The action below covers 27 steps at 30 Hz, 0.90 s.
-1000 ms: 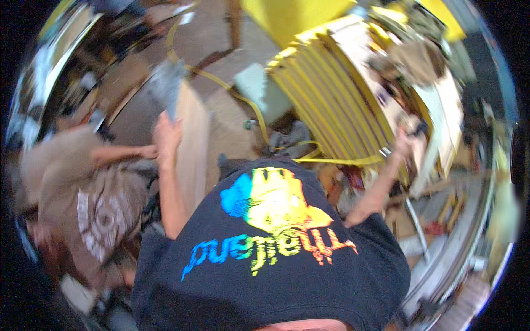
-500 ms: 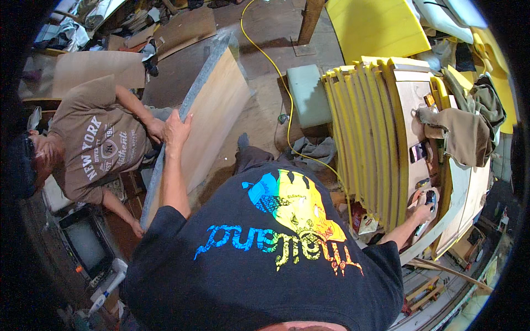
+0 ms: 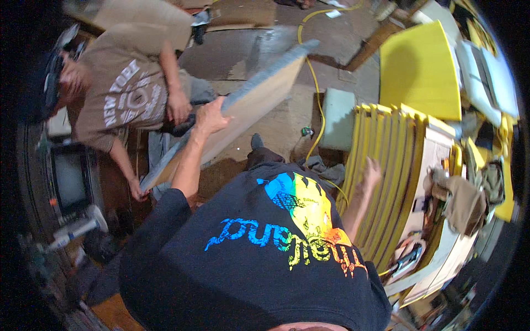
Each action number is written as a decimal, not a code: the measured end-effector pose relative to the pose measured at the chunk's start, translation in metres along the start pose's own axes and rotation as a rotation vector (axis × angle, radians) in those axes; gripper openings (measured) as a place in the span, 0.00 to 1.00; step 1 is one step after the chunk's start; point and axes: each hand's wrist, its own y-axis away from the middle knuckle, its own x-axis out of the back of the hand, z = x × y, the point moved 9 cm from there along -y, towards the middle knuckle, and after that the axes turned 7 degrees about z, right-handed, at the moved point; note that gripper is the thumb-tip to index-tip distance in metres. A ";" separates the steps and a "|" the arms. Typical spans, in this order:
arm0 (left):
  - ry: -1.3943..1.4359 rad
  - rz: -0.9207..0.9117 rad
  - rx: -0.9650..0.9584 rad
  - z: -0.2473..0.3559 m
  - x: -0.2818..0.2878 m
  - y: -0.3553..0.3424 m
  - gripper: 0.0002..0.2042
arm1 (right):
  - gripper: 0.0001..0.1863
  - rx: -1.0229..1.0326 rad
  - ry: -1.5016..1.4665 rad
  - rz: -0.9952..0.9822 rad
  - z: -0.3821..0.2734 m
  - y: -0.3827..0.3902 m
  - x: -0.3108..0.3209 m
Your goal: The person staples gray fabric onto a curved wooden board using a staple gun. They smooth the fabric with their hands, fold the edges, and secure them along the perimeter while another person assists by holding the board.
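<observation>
A long wooden panel (image 3: 265,105) with a grey covered edge stands tilted on my left. Its upper edge is in the grip of my left hand (image 3: 211,115), thumb on the bare wood face. My right hand (image 3: 372,172) hovers over a stack of yellow-edged padded panels (image 3: 381,193), holding nothing, its fingers apart and somewhat blurred. A dark-handled hand tool (image 3: 407,259), its exact kind unclear, lies on the top panel at the stack's near right. Across the tilted panel, a person in a brown shirt has one hand (image 3: 138,188) at its low near end.
A yellow hose (image 3: 316,83) runs along the floor past a pale foam block (image 3: 338,118). A large yellow sheet (image 3: 419,71) leans at the back right. Brown cloth (image 3: 466,201) lies over the stack's right side. A dark-screened box (image 3: 72,176) stands at the left.
My right hand has let go of the hand tool and moved left over the stack. My left hand still holds the wooden panel, now tilted lower. The view has shifted.
</observation>
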 end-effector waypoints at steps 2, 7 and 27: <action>0.073 0.017 -0.022 0.004 0.011 0.021 0.31 | 0.40 -0.338 -0.271 -0.580 -0.056 0.088 -0.140; 0.100 -0.018 0.208 -0.048 0.028 0.107 0.31 | 0.58 -0.157 -0.083 -0.881 -0.172 0.185 -0.282; -0.085 0.647 1.005 -0.049 -0.005 0.388 0.48 | 0.08 -0.410 -0.226 -0.628 -0.135 0.028 -0.314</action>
